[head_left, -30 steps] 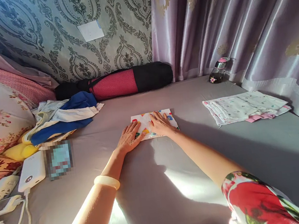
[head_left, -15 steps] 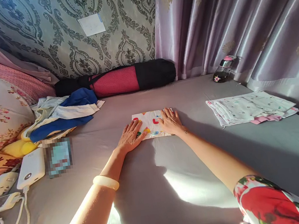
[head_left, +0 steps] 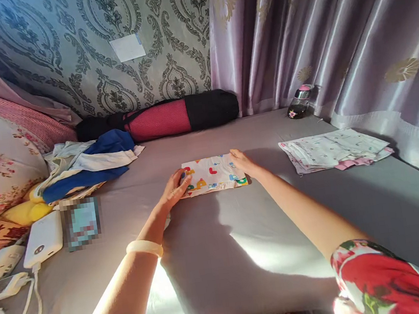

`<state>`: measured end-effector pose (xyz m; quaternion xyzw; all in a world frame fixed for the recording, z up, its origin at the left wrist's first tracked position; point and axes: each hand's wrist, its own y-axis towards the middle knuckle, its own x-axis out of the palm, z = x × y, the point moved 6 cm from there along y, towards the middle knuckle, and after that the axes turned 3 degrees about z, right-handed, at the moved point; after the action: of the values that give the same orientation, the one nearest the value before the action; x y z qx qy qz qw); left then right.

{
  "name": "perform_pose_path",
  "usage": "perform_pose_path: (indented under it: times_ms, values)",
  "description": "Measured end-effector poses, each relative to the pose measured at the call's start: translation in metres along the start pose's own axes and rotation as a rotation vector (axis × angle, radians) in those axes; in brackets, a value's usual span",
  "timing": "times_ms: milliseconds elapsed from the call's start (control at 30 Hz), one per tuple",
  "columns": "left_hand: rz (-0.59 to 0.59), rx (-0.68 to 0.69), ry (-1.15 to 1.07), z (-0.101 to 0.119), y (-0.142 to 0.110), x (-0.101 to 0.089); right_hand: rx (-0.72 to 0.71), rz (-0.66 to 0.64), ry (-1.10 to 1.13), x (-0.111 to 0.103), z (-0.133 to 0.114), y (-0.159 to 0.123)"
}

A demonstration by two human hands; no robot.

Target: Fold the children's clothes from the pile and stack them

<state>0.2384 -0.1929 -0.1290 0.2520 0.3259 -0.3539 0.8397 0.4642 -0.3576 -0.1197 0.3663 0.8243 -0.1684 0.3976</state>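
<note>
Shifted outward, left hand and right hand clasp folded cloth's edges, white pile well apart.

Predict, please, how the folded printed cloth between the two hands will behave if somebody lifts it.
The folded printed cloth is probably light, as it looks small and thin. Lifted by one edge, it would likely sag or unfold, since nothing visible fastens it. Supported at both ends, where the left hand and right hand are, it may keep its shape better.

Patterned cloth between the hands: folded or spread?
Folded: the patterned cloth forms a compact rectangle, with layered edges at its near right corner.
</note>
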Motion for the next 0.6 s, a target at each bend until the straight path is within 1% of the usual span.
perform_pose_path:
  times_ms: [33,100,133,200,267,367,600]
  values:
    - [0.057,-0.054,-0.008,-0.006,0.003,-0.004,0.049,0.013,0.017,-0.008,0.007,0.002]
    - [0.136,-0.174,0.063,-0.016,0.009,-0.011,0.12,0.018,-0.008,-0.021,0.021,0.004]
    - [0.146,-0.232,0.121,-0.02,0.011,-0.013,0.142,0.01,-0.028,-0.025,0.027,0.004]
    - [0.123,-0.325,0.224,-0.024,0.015,-0.015,0.184,-0.009,-0.068,-0.03,0.037,0.003]
    - [0.098,-0.389,0.265,-0.024,0.017,-0.016,0.212,-0.027,-0.111,-0.031,0.044,0.002]
    - [0.096,-0.454,0.275,-0.023,0.017,-0.017,0.228,-0.047,-0.17,-0.029,0.044,0.0]
    - [0.061,-0.523,0.314,-0.023,0.024,-0.012,0.262,-0.102,-0.308,-0.025,0.026,-0.009]
